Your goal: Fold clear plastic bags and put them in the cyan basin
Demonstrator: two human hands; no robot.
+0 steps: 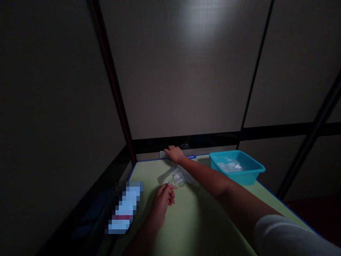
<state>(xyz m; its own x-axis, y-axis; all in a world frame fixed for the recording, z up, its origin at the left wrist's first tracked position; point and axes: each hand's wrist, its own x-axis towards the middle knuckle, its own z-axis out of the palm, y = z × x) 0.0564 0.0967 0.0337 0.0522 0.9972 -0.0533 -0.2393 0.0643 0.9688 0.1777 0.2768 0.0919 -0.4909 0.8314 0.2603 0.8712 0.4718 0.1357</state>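
My right hand (176,154) reaches to the far edge of the table, its fingers stretched out. Its fingertips are over a pale flat piece (162,154), partly hidden by the hand; whether they touch it is unclear. A blue strip-like thing (191,157) lies just right of that hand. Clear crumpled plastic bags (180,176) lie on the table below my right forearm. Nearer to me, my left hand (163,195) is by the bags with its fingers curled in and its thumb near the forefinger. What they hold, if anything, is too small to make out.
A turquoise plastic basin (250,177) stands at the right of the light green table (183,224), with clear plastic inside. A blurred-out bright screen (125,208) is at the left. Panelled walls (186,89) rise behind the table and along its left side.
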